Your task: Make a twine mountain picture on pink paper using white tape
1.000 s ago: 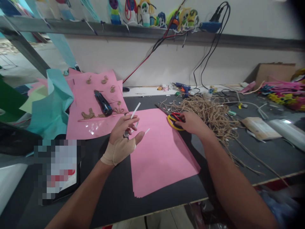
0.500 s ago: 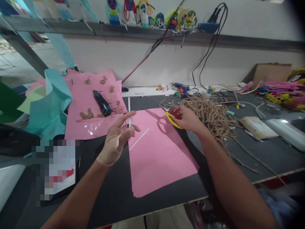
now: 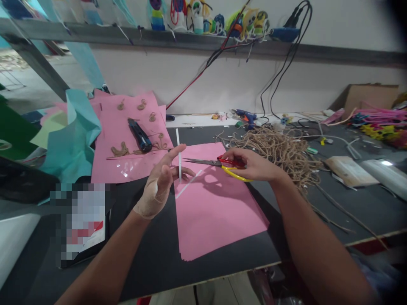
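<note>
My left hand [image 3: 160, 180], with a beige wrap round its palm and wrist, is over the left edge of a stack of pink sheets [image 3: 219, 216]. Its index finger and thumb stretch out, and a thin white strip [image 3: 179, 167] stands upright between its fingers. My right hand [image 3: 254, 165] grips scissors [image 3: 233, 167] by their red and yellow handles. The blades look nearly closed and point left, their tips close to the strip. A second white strip [image 3: 189, 184] lies slanted on the top pink sheet.
A tangled heap of brown twine [image 3: 276, 152] lies behind my right hand. At the left, a box cutter [image 3: 140, 135] and small twine shapes rest on other pink sheets [image 3: 111, 114]. A tablet-like device [image 3: 108, 226] is near my left forearm. A glue gun [image 3: 246, 116] lies at the back.
The scissors have swung round so their blades point left, and they have come closer to my left hand. More of the upright white strip shows between my left fingers. The view has shifted slightly.
</note>
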The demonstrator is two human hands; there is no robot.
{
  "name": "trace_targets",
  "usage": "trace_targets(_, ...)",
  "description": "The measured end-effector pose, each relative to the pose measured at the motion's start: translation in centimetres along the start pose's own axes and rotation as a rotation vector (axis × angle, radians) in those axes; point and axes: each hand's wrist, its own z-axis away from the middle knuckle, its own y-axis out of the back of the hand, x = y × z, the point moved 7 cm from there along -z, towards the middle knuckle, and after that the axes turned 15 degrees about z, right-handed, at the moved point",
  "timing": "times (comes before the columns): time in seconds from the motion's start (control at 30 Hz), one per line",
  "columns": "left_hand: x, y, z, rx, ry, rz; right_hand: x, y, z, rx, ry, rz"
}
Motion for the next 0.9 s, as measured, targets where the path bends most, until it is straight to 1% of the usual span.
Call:
trace_targets(0.13,-0.3,-0.1,0.1,-0.030,0.029,-0.016,0.1,0.1,-0.2,0.009,-0.007,0.053)
trace_targets(0.43,-0.4,-0.3,0.1,-0.058,0.034,-0.024,0.8,0.3,-0.1,0.048,-0.035,0.048)
trace_targets(0.53,-0.4,-0.4,0.1,-0.064,0.056,-0.039,1.1,0.1,-0.2,0.038,-0.037,0.035)
trace_targets(0.73,-0.6,-0.4,0.3,-0.040,0.113,-0.073,1.2,0.0,-0.2,0.033,-0.041,0.021)
trace_targets(0.9,-0.7,-0.3,0.3,-0.074,0.091,-0.099,1.2,-0.1,-0.1,-0.001,-0.067,0.014)
